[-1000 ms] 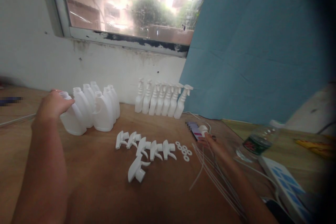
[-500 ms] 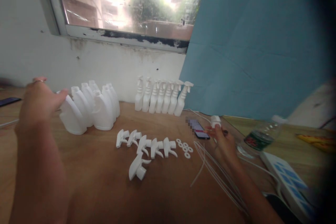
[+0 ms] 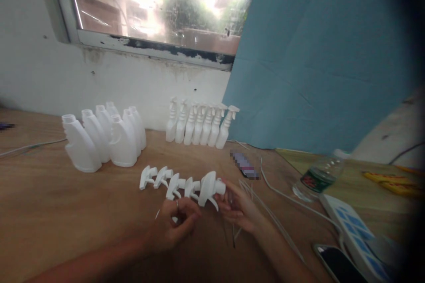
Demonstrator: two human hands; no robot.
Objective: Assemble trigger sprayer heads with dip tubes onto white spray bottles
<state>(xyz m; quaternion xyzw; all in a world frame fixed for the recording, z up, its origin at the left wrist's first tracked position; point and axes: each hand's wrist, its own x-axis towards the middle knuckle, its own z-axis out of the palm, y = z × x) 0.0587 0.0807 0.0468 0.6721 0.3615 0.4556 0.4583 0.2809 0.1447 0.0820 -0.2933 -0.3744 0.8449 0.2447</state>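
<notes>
My right hand (image 3: 241, 208) grips a white trigger spray head (image 3: 208, 188) by its collar end, raised a little above the table. My left hand (image 3: 174, 225) is close by on the left, its fingers curled and thumb bent toward them. White bits of another spray head show behind and through the curl of that hand; whether the fingers touch it is unclear. Behind the hands, several white spray heads (image 3: 161, 177) lie in a row. Thin clear tubes (image 3: 274, 219) run past my right hand. The washers are hidden from view.
White handled bottles without tops (image 3: 83, 150) stand at back left. Several small spray bottles (image 3: 198, 126) line the wall. A blurred phone (image 3: 244, 164), a water bottle (image 3: 318, 177), a power strip (image 3: 352, 230), a dark phone (image 3: 338, 263) and a white cable (image 3: 292, 201) occupy the right.
My left hand has left the handled bottles and come to the front middle. My right hand has moved left from the white plug-like piece near the phone and now holds a spray head.
</notes>
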